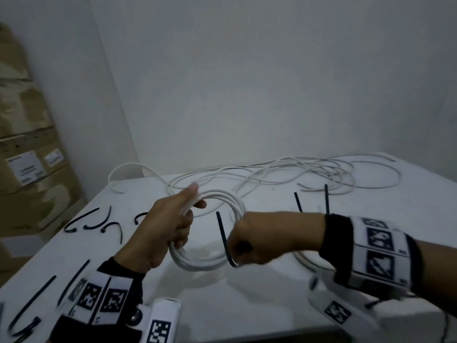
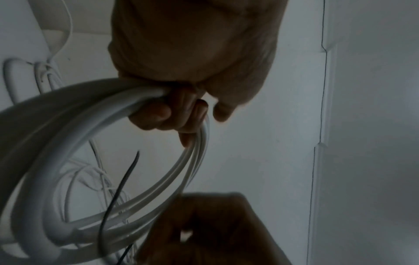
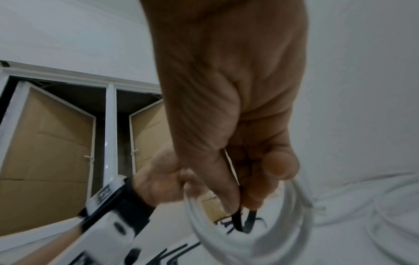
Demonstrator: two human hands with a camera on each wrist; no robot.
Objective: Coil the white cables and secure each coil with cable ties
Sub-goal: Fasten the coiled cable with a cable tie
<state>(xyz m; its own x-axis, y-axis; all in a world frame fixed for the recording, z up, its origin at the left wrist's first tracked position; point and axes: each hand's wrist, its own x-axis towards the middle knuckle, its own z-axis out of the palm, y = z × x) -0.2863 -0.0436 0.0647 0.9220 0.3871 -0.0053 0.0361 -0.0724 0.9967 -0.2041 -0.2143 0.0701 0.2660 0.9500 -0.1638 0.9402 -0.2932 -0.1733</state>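
Observation:
My left hand (image 1: pixel 173 224) grips a coil of white cable (image 1: pixel 222 201) at its left side and holds it just above the white table (image 1: pixel 247 293); in the left wrist view the fingers (image 2: pixel 181 114) curl round the bundled loops (image 2: pixel 90 125). My right hand (image 1: pixel 259 241) pinches a black cable tie (image 1: pixel 222 236) at the coil's right side, and the tie's free end stands up through the ring. The right wrist view shows thumb and fingers pinching the black tie (image 3: pixel 240 220) beside the coil (image 3: pixel 283 224). A tangle of loose white cable (image 1: pixel 309 174) lies at the back.
Several black cable ties (image 1: pixel 99 219) lie on the table's left part, and more (image 1: pixel 37 300) near the front left edge. Two ties (image 1: pixel 326 199) lie beyond my right hand. Cardboard boxes (image 1: pixel 29 157) stand left of the table. A white wall rises behind.

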